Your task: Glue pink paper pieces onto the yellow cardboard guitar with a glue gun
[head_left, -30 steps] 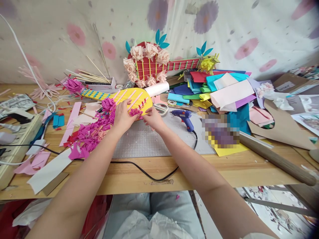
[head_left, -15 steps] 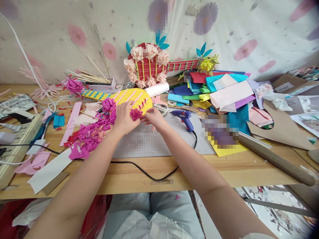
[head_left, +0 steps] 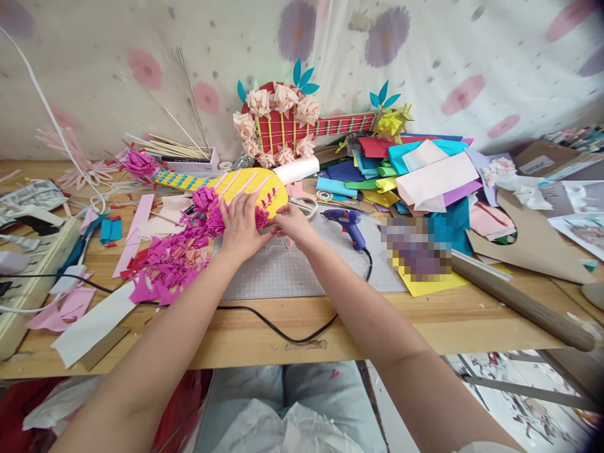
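Note:
A yellow paper guitar (head_left: 245, 184) with pink strings lies flat on the wooden table (head_left: 425, 321), its neck running to the left. My left hand (head_left: 241, 228) presses down on a magenta paper flower (head_left: 261, 218) at the guitar's lower edge and covers most of it. My right hand (head_left: 293, 224) touches the guitar's rim just right of that flower, fingers pinched together. Two more magenta flowers (head_left: 206, 198) sit on the guitar's body to the left of my left hand.
Magenta paper scraps (head_left: 165, 264) are heaped left of the grey cutting mat (head_left: 302, 270). A blue glue gun (head_left: 346, 221) with a black cord lies right of my hands, scissors (head_left: 306, 205) beside it. Coloured paper sheets (head_left: 415, 170), a finished red guitar (head_left: 292, 123), a wooden roller (head_left: 523, 302).
My left hand has slid right and now lies over the magenta flower, which was showing between my hands half a second ago. My right hand has stayed at the guitar's rim.

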### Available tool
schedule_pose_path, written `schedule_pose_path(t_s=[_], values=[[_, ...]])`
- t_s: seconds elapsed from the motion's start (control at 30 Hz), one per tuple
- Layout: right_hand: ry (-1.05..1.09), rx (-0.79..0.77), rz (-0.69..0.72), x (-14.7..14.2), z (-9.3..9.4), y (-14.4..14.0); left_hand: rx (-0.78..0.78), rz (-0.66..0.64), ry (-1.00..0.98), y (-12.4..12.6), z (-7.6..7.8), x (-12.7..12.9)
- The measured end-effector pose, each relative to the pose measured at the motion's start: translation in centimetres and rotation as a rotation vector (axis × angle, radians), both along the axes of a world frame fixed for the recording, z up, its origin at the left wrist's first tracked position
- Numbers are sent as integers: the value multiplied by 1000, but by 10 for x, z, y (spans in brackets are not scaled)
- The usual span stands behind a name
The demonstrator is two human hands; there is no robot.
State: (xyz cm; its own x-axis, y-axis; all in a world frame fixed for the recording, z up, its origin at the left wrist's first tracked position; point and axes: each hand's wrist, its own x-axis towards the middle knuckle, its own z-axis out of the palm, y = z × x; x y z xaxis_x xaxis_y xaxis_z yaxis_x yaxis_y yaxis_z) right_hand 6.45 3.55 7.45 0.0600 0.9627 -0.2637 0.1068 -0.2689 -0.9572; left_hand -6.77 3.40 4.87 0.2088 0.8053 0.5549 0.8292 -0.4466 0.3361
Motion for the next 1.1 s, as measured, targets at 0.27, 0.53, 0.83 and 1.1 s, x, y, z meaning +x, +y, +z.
schedule_pose_path(t_s=[0.27, 0.53, 0.83, 1.1], values=[[-21, -10, 0, 1, 1, 1, -5, 34, 28, 1, 1, -3], [14, -11, 21, 5, -6, 6, 9, -17, 57, 6, -1, -9], [48, 167, -98, 28, -21, 3, 209, -78, -180, 0, 3, -29], [-242, 346, -81, 58, -61, -10, 227, -89, -415, -36, -19, 9]])
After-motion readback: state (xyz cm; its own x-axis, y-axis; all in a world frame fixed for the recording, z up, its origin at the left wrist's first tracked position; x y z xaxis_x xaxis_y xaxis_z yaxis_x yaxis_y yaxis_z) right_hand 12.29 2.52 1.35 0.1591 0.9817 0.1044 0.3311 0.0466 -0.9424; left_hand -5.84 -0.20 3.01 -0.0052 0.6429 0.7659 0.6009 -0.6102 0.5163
